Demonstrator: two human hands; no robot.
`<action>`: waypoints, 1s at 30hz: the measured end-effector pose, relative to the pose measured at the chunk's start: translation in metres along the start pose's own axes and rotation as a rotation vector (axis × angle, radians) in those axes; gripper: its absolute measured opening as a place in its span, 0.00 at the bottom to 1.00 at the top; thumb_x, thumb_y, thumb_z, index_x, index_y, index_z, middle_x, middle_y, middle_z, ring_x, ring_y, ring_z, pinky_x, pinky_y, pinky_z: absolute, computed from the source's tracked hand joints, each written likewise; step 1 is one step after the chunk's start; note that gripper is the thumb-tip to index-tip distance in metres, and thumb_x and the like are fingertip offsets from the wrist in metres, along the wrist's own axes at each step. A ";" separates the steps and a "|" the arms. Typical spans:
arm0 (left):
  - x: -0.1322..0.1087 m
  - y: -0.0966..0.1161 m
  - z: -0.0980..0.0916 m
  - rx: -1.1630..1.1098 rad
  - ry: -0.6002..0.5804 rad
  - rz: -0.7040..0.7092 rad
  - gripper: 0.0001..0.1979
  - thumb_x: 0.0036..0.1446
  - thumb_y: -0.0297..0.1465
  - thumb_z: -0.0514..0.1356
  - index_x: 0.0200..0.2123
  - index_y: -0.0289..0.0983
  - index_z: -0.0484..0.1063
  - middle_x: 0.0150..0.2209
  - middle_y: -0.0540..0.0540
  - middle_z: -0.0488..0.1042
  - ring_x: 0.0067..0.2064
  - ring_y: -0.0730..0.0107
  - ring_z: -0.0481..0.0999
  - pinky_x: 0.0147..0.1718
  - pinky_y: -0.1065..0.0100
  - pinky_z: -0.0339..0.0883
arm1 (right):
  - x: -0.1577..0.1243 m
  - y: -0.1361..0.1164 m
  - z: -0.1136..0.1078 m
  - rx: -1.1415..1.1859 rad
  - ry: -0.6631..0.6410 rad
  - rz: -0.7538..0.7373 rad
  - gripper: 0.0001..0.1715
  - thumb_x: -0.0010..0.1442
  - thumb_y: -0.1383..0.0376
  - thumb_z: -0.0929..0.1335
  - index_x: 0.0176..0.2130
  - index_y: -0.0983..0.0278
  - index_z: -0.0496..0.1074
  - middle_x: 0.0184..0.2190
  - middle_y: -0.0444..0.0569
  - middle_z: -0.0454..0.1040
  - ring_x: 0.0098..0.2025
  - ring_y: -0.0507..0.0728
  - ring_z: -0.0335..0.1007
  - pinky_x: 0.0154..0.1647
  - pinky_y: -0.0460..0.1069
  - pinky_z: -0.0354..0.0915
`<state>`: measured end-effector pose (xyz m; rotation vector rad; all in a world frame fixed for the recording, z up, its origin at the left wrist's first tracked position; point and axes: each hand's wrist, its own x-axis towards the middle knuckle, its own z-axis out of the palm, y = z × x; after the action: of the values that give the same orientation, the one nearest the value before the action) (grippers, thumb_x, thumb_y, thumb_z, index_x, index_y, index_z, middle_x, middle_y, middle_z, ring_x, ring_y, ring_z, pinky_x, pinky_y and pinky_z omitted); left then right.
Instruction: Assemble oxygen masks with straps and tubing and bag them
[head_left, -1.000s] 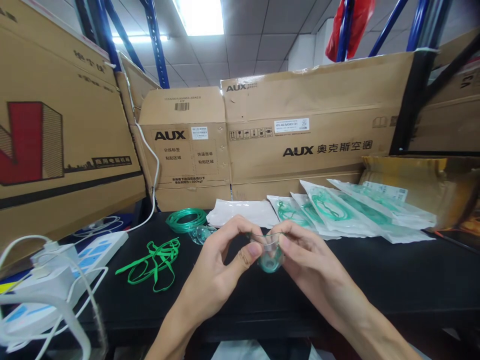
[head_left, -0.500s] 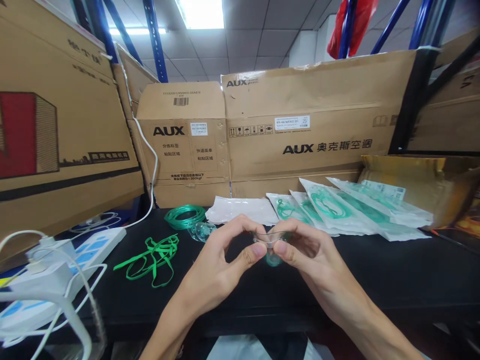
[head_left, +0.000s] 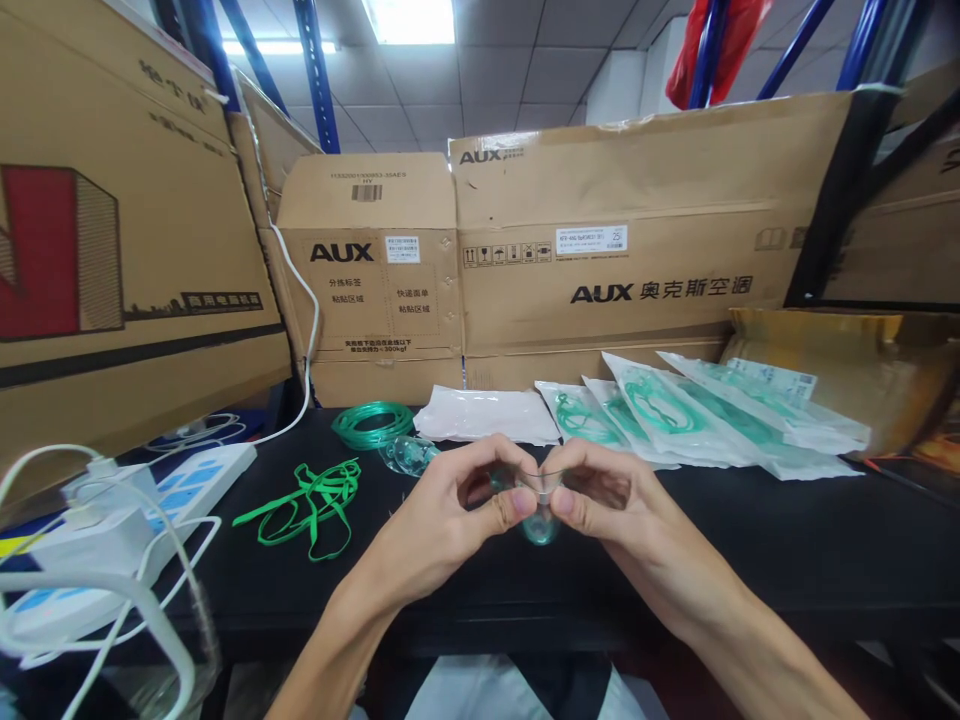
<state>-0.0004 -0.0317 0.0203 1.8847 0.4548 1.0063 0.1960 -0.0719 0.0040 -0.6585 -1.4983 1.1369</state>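
A clear, green-tinted plastic breathing mask [head_left: 540, 528] is held up in front of me, over the black table. My left hand [head_left: 465, 505] pinches its upper edge between thumb and fingers. From the other side, my right hand [head_left: 611, 500] grips the same edge, the two thumbs nearly touching. Between the fingertips the edge bends in a thin curve. Most of the mask is hidden behind my hands. Beyond my left hand lie a clear plastic piece [head_left: 409, 455] and a coil of green tubing [head_left: 373, 425]. A tangled green elastic strap [head_left: 319, 505] is further left.
Several white packets with green tubing [head_left: 660, 405] lie at the back right, and a white packet [head_left: 486, 415] at the back middle. On the left is a power strip [head_left: 187, 490] with white cables. Cardboard boxes [head_left: 637, 220] wall the table [head_left: 750, 540] at the back.
Both hands keep their pinch on the mask. Its edge is now less spread and the hands sit slightly closer together. The view has shifted a little.
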 end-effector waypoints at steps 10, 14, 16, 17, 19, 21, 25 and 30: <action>0.000 0.004 0.004 0.098 0.030 -0.015 0.11 0.63 0.39 0.65 0.35 0.38 0.74 0.32 0.50 0.71 0.36 0.68 0.68 0.36 0.67 0.60 | 0.004 0.003 -0.002 0.044 -0.012 0.056 0.09 0.63 0.61 0.75 0.33 0.62 0.75 0.32 0.43 0.73 0.38 0.55 0.68 0.43 0.50 0.60; 0.006 -0.007 0.010 0.134 0.151 -0.027 0.12 0.65 0.40 0.63 0.37 0.37 0.72 0.34 0.49 0.71 0.36 0.68 0.69 0.37 0.68 0.63 | 0.011 0.014 0.005 -0.079 0.115 -0.044 0.11 0.66 0.55 0.72 0.38 0.60 0.73 0.35 0.44 0.72 0.41 0.56 0.69 0.45 0.51 0.64; 0.009 -0.013 0.013 0.072 0.250 -0.018 0.11 0.65 0.39 0.64 0.38 0.37 0.72 0.37 0.48 0.73 0.40 0.66 0.72 0.43 0.68 0.66 | 0.014 0.022 0.010 -0.202 0.252 -0.136 0.16 0.64 0.54 0.73 0.47 0.57 0.71 0.44 0.47 0.74 0.49 0.59 0.70 0.49 0.52 0.67; 0.011 -0.016 0.014 0.027 0.293 -0.018 0.11 0.64 0.38 0.64 0.38 0.37 0.72 0.39 0.48 0.74 0.42 0.66 0.74 0.45 0.68 0.67 | 0.015 0.026 0.012 -0.273 0.306 -0.181 0.21 0.63 0.54 0.74 0.52 0.56 0.69 0.49 0.49 0.73 0.53 0.60 0.70 0.51 0.52 0.68; 0.013 -0.019 0.015 -0.053 0.337 -0.029 0.11 0.64 0.38 0.65 0.39 0.37 0.73 0.40 0.48 0.76 0.45 0.66 0.76 0.48 0.68 0.69 | 0.017 0.031 0.013 -0.426 0.365 -0.255 0.27 0.61 0.55 0.75 0.56 0.54 0.67 0.54 0.51 0.72 0.57 0.62 0.70 0.54 0.54 0.69; 0.013 -0.020 0.013 -0.123 0.327 -0.044 0.11 0.64 0.39 0.66 0.39 0.36 0.75 0.41 0.48 0.76 0.46 0.66 0.76 0.50 0.67 0.70 | 0.017 0.029 0.008 -0.600 0.375 -0.325 0.21 0.64 0.57 0.74 0.54 0.54 0.70 0.55 0.52 0.72 0.59 0.63 0.69 0.55 0.55 0.69; 0.013 -0.021 0.008 -0.175 0.238 -0.122 0.15 0.66 0.42 0.64 0.39 0.35 0.78 0.42 0.45 0.77 0.48 0.65 0.76 0.50 0.64 0.73 | 0.016 0.016 -0.010 -0.843 0.274 -0.410 0.12 0.68 0.62 0.70 0.52 0.57 0.76 0.55 0.53 0.74 0.58 0.62 0.71 0.59 0.57 0.67; 0.014 -0.026 0.008 -0.111 0.142 -0.184 0.18 0.68 0.44 0.61 0.45 0.36 0.82 0.45 0.41 0.80 0.47 0.63 0.78 0.43 0.67 0.72 | 0.017 0.013 -0.019 -0.885 0.143 -0.386 0.14 0.72 0.63 0.66 0.54 0.59 0.76 0.54 0.53 0.79 0.56 0.61 0.75 0.59 0.56 0.68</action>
<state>0.0167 -0.0140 0.0026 1.6474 0.6303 1.0237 0.2077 -0.0457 -0.0016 -0.9503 -1.8795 0.0850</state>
